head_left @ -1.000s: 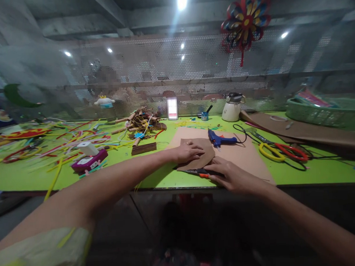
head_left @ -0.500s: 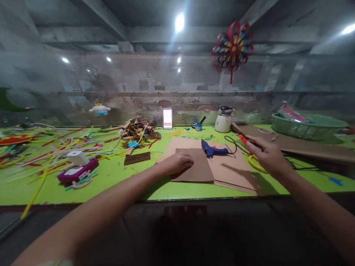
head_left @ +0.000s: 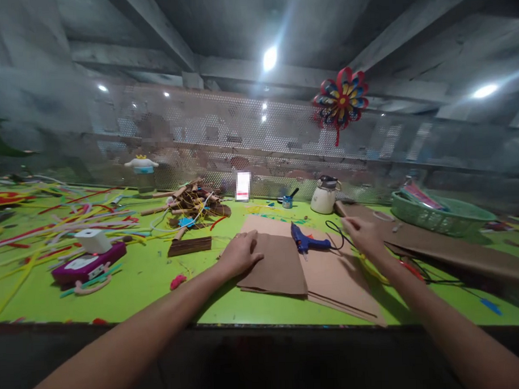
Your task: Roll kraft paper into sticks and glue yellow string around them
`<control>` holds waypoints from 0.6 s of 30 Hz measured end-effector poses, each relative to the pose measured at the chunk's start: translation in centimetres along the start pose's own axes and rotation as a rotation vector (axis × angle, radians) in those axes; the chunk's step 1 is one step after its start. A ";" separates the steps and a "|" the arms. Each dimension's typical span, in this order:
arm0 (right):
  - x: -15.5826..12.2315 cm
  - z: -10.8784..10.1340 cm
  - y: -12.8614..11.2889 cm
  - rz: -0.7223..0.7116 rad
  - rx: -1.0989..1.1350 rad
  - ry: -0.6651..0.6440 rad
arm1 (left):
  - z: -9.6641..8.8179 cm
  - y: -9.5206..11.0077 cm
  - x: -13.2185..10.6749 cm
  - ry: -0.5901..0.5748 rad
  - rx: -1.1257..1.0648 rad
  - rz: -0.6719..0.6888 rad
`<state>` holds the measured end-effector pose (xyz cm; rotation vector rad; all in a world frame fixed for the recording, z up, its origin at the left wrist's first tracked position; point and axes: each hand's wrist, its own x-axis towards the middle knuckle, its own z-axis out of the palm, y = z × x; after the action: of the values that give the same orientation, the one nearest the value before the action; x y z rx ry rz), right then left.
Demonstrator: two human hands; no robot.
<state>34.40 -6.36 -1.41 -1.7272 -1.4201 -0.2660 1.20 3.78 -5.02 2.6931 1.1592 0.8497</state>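
Note:
My left hand (head_left: 240, 253) lies flat, fingers apart, on the left edge of a dark brown cardboard piece (head_left: 279, 270). That piece rests on a larger light brown sheet (head_left: 339, 279) on the green table (head_left: 152, 277). My right hand (head_left: 363, 236) hovers over the sheet's far right corner, beside a black cord (head_left: 334, 229) and above yellow-handled scissors (head_left: 373, 268). Its back faces me and its fingers are mostly hidden. A blue glue gun (head_left: 307, 243) lies between my two hands.
A white jar (head_left: 323, 198), a standing phone (head_left: 243, 186) and a stick pile (head_left: 191, 202) sit at the back. A green basket (head_left: 443, 215) and long brown cardboard (head_left: 461, 252) are at the right. A purple box (head_left: 85, 264) and coloured strips cover the left.
My right hand picked the orange-tipped cutter up from the front edge and carried it right and back; the cutter no longer shows. My view tilted up. The left hand stayed on the cardboard.

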 end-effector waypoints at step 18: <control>-7.2 6.6 -10.8 0.107 -0.025 -0.433 | -3.4 -4.2 2.2 0.660 -1.215 -0.613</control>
<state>20.25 -6.88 -4.90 -1.9532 -1.6224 0.1610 -2.05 7.80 -2.32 1.0432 0.9294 1.6156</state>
